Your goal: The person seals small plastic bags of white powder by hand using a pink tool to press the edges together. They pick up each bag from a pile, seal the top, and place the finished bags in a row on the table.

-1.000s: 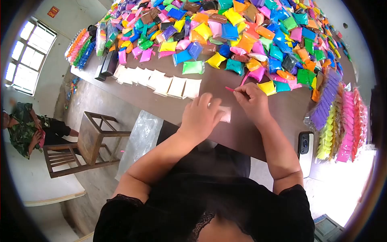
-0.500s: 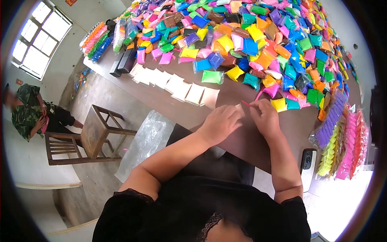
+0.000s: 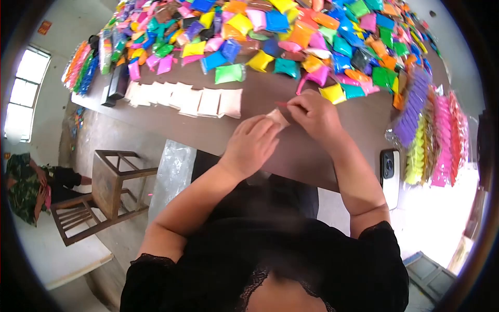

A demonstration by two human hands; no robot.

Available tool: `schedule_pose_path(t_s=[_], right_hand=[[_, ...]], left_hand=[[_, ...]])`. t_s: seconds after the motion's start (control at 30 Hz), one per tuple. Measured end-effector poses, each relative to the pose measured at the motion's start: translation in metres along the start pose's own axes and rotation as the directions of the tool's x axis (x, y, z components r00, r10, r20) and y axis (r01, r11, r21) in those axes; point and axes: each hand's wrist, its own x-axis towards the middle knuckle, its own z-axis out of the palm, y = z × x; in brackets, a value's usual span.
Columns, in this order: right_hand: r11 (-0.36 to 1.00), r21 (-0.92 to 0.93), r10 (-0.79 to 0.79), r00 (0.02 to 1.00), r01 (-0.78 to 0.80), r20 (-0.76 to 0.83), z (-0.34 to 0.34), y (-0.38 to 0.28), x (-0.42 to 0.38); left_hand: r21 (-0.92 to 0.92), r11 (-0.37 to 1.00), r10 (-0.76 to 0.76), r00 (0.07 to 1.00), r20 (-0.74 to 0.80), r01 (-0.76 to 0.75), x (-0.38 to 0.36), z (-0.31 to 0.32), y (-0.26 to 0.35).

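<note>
My left hand (image 3: 251, 141) is closed on a small pale pink packet (image 3: 278, 119), held just above the brown table (image 3: 306, 161); its fingers cover part of it. Close to its right, my right hand (image 3: 316, 113) pinches a thin red strip (image 3: 281, 104) that points left over the packet. What the strip is I cannot make out. To the left of both hands, several pale packets (image 3: 209, 102) lie in an overlapping row.
A large heap of colourful small packets (image 3: 301, 36) covers the table's far side. Bagged bright strips (image 3: 413, 114) and a phone (image 3: 389, 171) lie at right. Black boxes (image 3: 115, 87) stand at left. Beyond are a wooden chair (image 3: 107, 184) and a seated person (image 3: 28, 187).
The camera view has turned and shifted, so the table contents sit further left and higher. My hands remain close together, and more of the pale packet shows at my left fingertips.
</note>
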Motion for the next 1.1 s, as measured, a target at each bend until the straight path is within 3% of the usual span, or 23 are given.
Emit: schedule_pose_path(t_s=[0.1, 0.17, 0.2, 0.27, 0.4, 0.43, 0.47, 0.5, 0.57, 0.6, 0.7, 0.73, 0.83, 0.87, 0.9, 0.97, 1.03, 1.1], right_hand=[[0.989, 0.127, -0.086, 0.990, 0.072, 0.114, 0.006, -0.003, -0.004], [0.979, -0.199, -0.035, 0.994, 0.055, 0.104, 0.009, 0.004, 0.002], [0.990, -0.143, -0.003, 0.995, 0.017, 0.099, 0.007, 0.006, 0.003], [0.999, -0.052, 0.015, 0.998, -0.011, 0.061, 0.004, 0.007, -0.001], [0.990, 0.136, 0.036, 0.997, -0.026, -0.073, 0.004, 0.004, 0.001], [0.990, 0.142, 0.027, 0.997, -0.016, -0.073, 0.003, 0.003, 0.004], [0.982, 0.175, 0.090, 0.994, -0.077, -0.067, 0.002, 0.001, 0.003], [0.968, 0.206, 0.159, 0.986, -0.144, -0.059, 0.001, -0.001, 0.001], [0.966, 0.215, 0.159, 0.985, -0.142, -0.065, 0.001, -0.001, 0.000], [0.968, 0.220, 0.137, 0.989, -0.119, -0.065, 0.002, 0.001, 0.000], [0.972, 0.216, 0.114, 0.991, -0.097, -0.067, 0.000, 0.005, 0.004], [0.973, 0.210, 0.109, 0.992, -0.094, -0.059, 0.001, 0.004, 0.001], [0.985, 0.170, 0.041, 0.998, -0.033, -0.039, 0.001, 0.000, 0.000], [0.989, 0.132, -0.055, 0.998, 0.059, -0.037, 0.000, -0.006, 0.000], [0.990, 0.132, -0.049, 0.998, 0.053, -0.033, 0.004, -0.006, -0.003], [0.992, 0.008, -0.128, 0.988, 0.128, 0.087, 0.012, -0.005, -0.008], [0.991, -0.058, -0.119, 0.988, 0.124, 0.095, 0.011, -0.004, -0.003], [0.968, -0.250, -0.017, 0.997, 0.035, 0.073, 0.011, -0.004, 0.002]], left_hand=[[-0.033, 0.999, 0.011, 1.000, -0.006, -0.011, 0.000, 0.002, -0.003], [-0.039, 0.999, -0.014, 1.000, 0.005, 0.014, 0.000, 0.001, -0.003], [-0.040, 0.999, -0.006, 1.000, 0.009, 0.006, 0.001, -0.001, -0.002], [-0.122, 0.984, -0.120, 0.991, 0.063, 0.127, 0.004, -0.005, 0.003], [-0.023, 0.984, -0.177, 0.983, 0.057, 0.179, 0.015, -0.003, -0.004], [-0.279, 0.891, -0.355, 0.932, 0.067, 0.359, 0.022, -0.008, -0.002], [-0.511, 0.699, -0.512, 0.849, 0.131, 0.500, 0.024, -0.011, 0.000], [-0.508, 0.696, -0.516, 0.845, 0.138, 0.508, 0.022, -0.010, -0.003], [-0.269, 0.858, -0.415, 0.900, 0.136, 0.437, 0.020, -0.005, -0.018], [0.116, 0.970, -0.213, 0.977, -0.020, 0.214, 0.023, -0.005, -0.020], [0.196, 0.965, -0.175, 0.985, -0.010, 0.173, 0.022, -0.012, -0.011], [0.158, 0.986, -0.058, 0.998, 0.023, 0.054, 0.019, -0.015, -0.010], [0.029, 0.999, -0.043, 0.998, 0.050, 0.042, 0.009, -0.003, -0.003], [0.057, 0.998, -0.028, 0.999, 0.016, 0.027, 0.004, 0.002, -0.003], [0.052, 0.998, -0.030, 0.999, 0.020, 0.029, 0.004, 0.002, -0.003], [0.036, 0.999, -0.026, 1.000, 0.005, 0.026, 0.007, 0.001, -0.004], [0.031, 0.999, -0.041, 0.999, -0.001, 0.041, 0.004, 0.003, -0.005], [0.031, 0.998, -0.053, 0.999, -0.012, 0.053, 0.005, 0.005, -0.006]])
